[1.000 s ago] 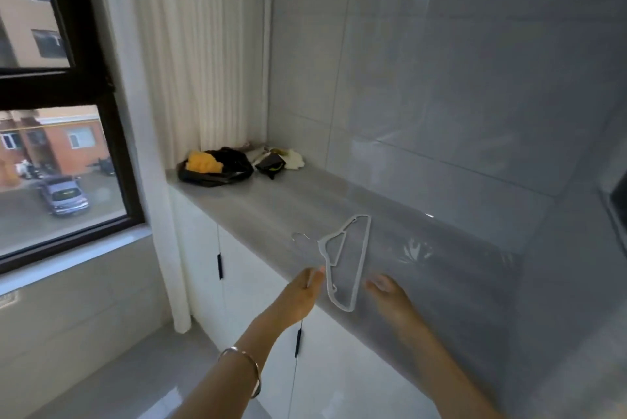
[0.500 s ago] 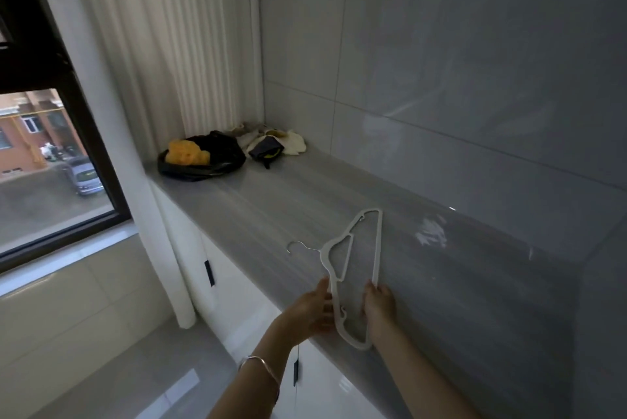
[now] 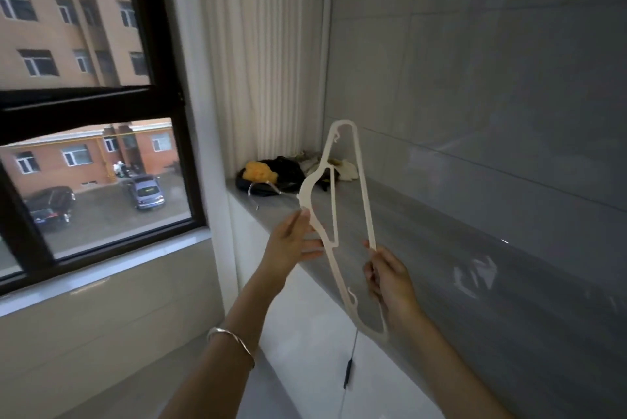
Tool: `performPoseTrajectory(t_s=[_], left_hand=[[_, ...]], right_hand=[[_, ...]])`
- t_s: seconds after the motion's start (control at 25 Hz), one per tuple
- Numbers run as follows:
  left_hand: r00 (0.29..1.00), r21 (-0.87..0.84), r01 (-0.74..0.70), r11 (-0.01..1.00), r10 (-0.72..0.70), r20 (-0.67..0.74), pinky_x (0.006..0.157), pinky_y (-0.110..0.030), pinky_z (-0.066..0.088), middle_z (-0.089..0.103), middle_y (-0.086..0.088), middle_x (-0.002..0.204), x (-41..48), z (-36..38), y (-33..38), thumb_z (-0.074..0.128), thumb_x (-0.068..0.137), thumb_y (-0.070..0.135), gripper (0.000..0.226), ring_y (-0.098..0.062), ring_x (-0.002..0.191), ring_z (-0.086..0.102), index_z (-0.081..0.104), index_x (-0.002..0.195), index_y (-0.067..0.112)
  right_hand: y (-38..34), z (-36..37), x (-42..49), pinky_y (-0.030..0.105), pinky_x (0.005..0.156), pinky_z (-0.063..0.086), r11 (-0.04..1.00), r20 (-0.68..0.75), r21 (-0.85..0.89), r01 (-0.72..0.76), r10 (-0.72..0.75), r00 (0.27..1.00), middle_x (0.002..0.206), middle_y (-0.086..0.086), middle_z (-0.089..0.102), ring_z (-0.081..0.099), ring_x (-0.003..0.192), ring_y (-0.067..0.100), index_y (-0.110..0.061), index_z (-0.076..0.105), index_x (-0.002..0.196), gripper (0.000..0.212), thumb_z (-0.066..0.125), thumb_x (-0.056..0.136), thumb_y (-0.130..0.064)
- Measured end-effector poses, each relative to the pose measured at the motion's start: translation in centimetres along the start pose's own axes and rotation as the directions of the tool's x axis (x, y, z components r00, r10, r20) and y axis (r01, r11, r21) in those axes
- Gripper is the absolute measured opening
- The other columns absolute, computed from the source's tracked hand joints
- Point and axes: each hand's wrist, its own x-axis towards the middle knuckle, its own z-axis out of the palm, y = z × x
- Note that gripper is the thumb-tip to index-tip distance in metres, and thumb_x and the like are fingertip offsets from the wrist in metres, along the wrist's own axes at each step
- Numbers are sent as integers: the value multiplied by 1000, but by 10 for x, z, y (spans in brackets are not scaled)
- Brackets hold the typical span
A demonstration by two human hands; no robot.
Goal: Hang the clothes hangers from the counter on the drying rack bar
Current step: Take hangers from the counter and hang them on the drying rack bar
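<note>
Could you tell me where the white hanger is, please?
The white hanger is mid-frame in the head view, held over the counter between left hand and right hand.

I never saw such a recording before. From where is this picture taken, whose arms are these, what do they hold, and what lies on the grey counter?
No machine here: a person wears one camera on the head, looking forward and down, so the arms are their own. The left hand and right hand both hold a white hanger in the air above the counter. At its far end, by the window, lies a pile of clothes. The drying rack bar is not in view.
</note>
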Motion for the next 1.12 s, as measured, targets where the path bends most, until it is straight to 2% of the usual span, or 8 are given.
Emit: performPoseTrajectory(t_s=[0.12, 0.24, 0.36, 0.48, 0.68, 0.88, 1.04, 1.12], left_hand=[[991, -8, -114, 993, 113, -66, 59, -24, 56, 71, -7, 94, -47, -31, 40, 48, 97, 22, 27, -20, 69, 72, 59, 115, 6], [974, 16, -197, 980, 198, -110, 60, -25, 57, 70, -5, 95, -105, -44, 71, 50, 97, 21, 21, -23, 71, 72, 61, 108, 8], [936, 132, -300, 945, 318, -147, 66, -27, 58, 68, -12, 96, -174, -53, 104, 53, 94, 26, 20, -26, 79, 72, 60, 106, 11], [863, 301, -343, 890, 425, -272, 69, -30, 60, 65, -8, 100, -258, -57, 133, 55, 91, 31, 24, -21, 79, 72, 58, 105, 12], [521, 858, -97, 504, 761, -388, 58, -17, 47, 57, 13, 75, -432, -57, 168, 43, 79, 65, 42, -5, 66, 56, 54, 80, 25], [210, 969, 116, 218, 948, -239, 70, -8, 37, 53, 14, 89, -607, -81, 221, 55, 84, 50, 27, 0, 78, 46, 52, 97, 26], [339, 883, 5, 469, 830, -442, 72, -15, 50, 70, 15, 90, -719, -146, 242, 58, 89, 30, 20, 2, 81, 64, 63, 107, 24], [292, 824, -69, 563, 801, -523, 64, -17, 52, 73, 10, 75, -783, -185, 242, 59, 90, 16, 11, -2, 70, 68, 67, 95, 22]], right_hand=[[-21, 28, -46, 13, 56, 38, 949, 69, -252, 188, -176, 982, 95, -3, 57, 53, 70, 4, -21, 53, 123, 30, 48, 95, -26], [-53, 61, -108, 11, 89, 36, 800, 332, -323, 505, -404, 852, 128, -27, 40, 40, 116, -11, -37, 41, 132, 46, 52, 88, -45], [-77, 91, -173, 7, 94, 34, 658, 571, -277, 700, -473, 671, 127, -34, 42, 39, 117, -16, -44, 44, 125, 45, 56, 81, -48], [-94, 102, -235, 1, 85, 38, 631, 610, -97, 770, -574, 547, 111, -37, 53, 49, 106, -17, -50, 49, 110, 28, 55, 87, -35], [-108, 105, -352, 12, 64, 50, 711, 637, 217, 669, -623, 455, 85, -18, 72, 66, 70, -1, -36, 63, 100, 20, 54, 83, -32], [-133, 147, -478, 6, 56, 45, 717, 730, 413, 561, -629, 267, 67, -21, 69, 63, 60, -1, -35, 66, 82, 13, 62, 73, -27], [-126, 204, -591, 9, 67, 50, 718, 817, 462, 520, -573, 66, 74, -26, 70, 68, 71, -1, -41, 65, 79, 17, 66, 70, -27], [-112, 240, -656, 11, 65, 50, 744, 850, 461, 483, -526, -1, 73, -24, 70, 67, 70, 0, -37, 66, 79, 23, 70, 75, -14]])
